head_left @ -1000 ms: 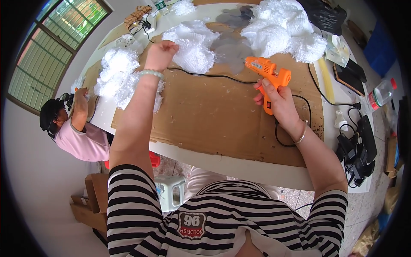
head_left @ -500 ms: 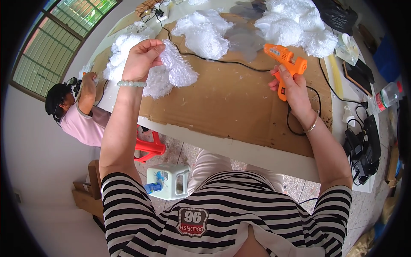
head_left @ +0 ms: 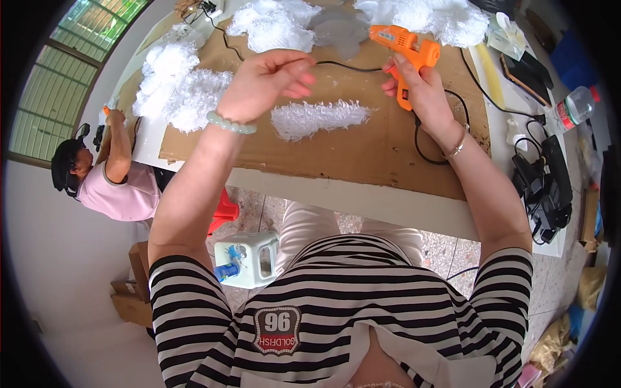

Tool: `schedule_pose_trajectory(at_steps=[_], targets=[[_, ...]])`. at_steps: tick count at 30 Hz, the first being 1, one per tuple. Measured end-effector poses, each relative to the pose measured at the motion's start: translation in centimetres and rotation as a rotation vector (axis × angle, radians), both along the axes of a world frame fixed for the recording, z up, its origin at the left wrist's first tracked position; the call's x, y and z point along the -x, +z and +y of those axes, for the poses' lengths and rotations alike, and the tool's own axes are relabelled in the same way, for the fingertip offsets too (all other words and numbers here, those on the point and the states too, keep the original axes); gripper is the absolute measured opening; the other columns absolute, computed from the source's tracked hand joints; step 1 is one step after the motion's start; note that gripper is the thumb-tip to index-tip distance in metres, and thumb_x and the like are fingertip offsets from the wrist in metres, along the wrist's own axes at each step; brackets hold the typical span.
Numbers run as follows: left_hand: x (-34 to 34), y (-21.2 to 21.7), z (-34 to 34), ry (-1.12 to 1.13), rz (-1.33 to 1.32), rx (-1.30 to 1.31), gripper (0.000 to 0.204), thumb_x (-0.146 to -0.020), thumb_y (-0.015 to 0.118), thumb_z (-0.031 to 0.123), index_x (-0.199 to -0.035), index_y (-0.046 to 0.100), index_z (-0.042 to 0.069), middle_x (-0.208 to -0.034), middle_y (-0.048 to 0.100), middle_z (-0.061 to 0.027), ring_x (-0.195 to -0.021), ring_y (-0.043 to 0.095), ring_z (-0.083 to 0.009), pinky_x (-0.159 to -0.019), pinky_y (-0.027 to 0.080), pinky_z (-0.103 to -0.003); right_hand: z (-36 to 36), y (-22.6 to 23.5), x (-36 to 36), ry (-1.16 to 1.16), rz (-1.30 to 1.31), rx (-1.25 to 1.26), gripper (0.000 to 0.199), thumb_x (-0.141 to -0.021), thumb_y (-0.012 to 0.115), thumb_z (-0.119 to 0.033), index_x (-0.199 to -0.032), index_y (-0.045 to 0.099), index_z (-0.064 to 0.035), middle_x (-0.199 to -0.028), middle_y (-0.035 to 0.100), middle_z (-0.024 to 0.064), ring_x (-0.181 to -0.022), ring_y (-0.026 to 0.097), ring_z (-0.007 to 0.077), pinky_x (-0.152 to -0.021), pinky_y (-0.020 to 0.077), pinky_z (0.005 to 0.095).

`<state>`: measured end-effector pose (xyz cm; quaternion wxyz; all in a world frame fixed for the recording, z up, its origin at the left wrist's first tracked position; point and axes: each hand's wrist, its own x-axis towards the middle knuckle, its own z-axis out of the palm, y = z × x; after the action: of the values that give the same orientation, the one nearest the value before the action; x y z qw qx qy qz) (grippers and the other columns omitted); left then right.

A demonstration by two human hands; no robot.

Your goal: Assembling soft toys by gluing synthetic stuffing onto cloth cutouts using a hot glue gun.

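Note:
My right hand [head_left: 424, 87] is wrapped round the handle of an orange hot glue gun [head_left: 409, 48], whose nozzle points up and left over the brown cardboard [head_left: 336, 161]. My left hand [head_left: 265, 81] hovers above the cardboard, its fingers loosely curved and apart with nothing seen in them. Just below and right of it, a strip of shaggy white plush fabric [head_left: 320, 119] lies flat. Beside my left wrist is a heap of the same fluffy white material [head_left: 184, 90].
More white fluffy heaps [head_left: 272, 24] [head_left: 427, 19] sit along the far side. The gun's black cable [head_left: 420, 145] loops on the cardboard. At the right are black adapters [head_left: 546, 187] and a plastic bottle [head_left: 577, 107]. Another person [head_left: 119, 174] works at the left, near a red stool [head_left: 223, 212].
The white plush strip has left my left hand and now lies on the cardboard. My left hand has moved right and its fingers have loosened. The glue gun stays in my right hand.

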<state>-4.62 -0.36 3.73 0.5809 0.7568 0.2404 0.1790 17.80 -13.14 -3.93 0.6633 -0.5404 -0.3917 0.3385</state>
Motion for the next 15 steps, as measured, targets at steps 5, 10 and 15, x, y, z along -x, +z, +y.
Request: schedule_pose_trajectory(at_steps=[5, 10, 15], targets=[[1.5, -1.9, -0.3, 0.050, 0.199, -0.524, 0.015, -0.082, 0.067, 0.012, -0.091, 0.066, 0.000, -0.072, 0.064, -0.0066, -0.066, 0.061, -0.0111, -0.063, 0.049, -0.024, -0.1, 0.1, 0.0, -0.013, 0.011, 0.039, 0.038, -0.094, 0.051, -0.038, -0.103, 0.056, -0.0007, -0.096, 0.060, 0.0054, -0.073, 0.061, 0.0128, -0.067, 0.0512, 0.0266], [1.9, -2.7, -3.6, -0.011, 0.126, -1.322, 0.027, -0.070, 0.075, 0.016, -0.093, 0.066, 0.003, -0.084, 0.065, -0.0135, -0.078, 0.063, -0.0252, -0.069, 0.050, -0.032, 0.0, 0.0, 0.0, 0.023, -0.008, 0.039, 0.040, -0.093, 0.052, -0.038, -0.103, 0.056, -0.0001, -0.096, 0.060, 0.0059, -0.074, 0.061, 0.0129, -0.068, 0.0515, 0.0269], [2.6, -4.3, -0.7, 0.048, 0.299, -1.007, 0.029, -0.070, 0.075, 0.016, -0.095, 0.066, 0.005, -0.085, 0.064, -0.0133, -0.083, 0.061, -0.0285, -0.071, 0.049, -0.035, -0.7, 1.1, 1.3, 0.032, 0.045, 0.001, 0.028, -0.092, 0.056, -0.027, -0.102, 0.057, -0.0003, -0.094, 0.060, 0.0049, -0.073, 0.060, 0.0111, -0.068, 0.0511, 0.0267]])
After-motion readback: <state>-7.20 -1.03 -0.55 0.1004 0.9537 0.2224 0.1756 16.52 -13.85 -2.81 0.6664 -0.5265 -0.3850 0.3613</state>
